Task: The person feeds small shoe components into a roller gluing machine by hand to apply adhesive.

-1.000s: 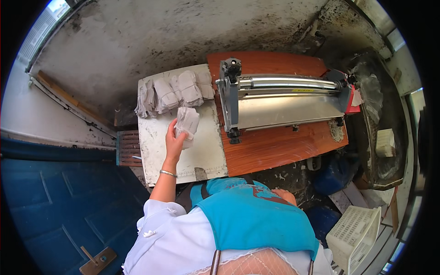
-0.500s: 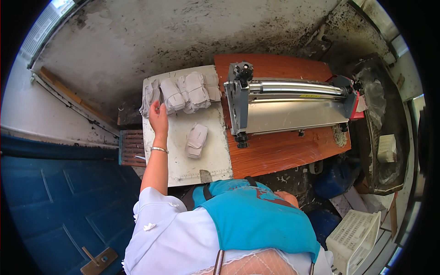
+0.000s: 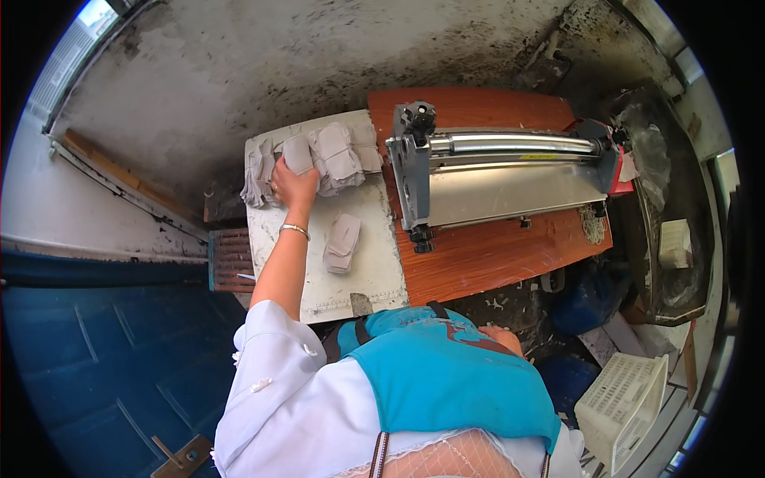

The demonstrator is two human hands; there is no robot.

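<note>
My left hand [image 3: 294, 186] reaches to the back of the white board tabletop [image 3: 355, 280], its fingers closed round the near end of a bundle of pale grey cut pieces [image 3: 298, 151]. That bundle stands in a row with other tied bundles, one on its left [image 3: 256, 171] and more on its right [image 3: 339, 155]. A separate grey stack [image 3: 343, 242] lies nearer to me, apart from the row. My right hand [image 3: 504, 340] rests low beside my blue apron [image 3: 458, 382]; its fingers are mostly hidden.
On the reddish wooden board [image 3: 486, 275] to the right stands a roller machine [image 3: 518, 179] with metal rollers and black knobs. A white plastic basket [image 3: 617, 402] and blue containers [image 3: 580, 307] are on the floor at right. A blue door [image 3: 103, 350] is at the left.
My left hand has moved right from beside the leftmost bundle, and its fingers have closed round the neighbouring bundle. My right hand stays low by the apron.
</note>
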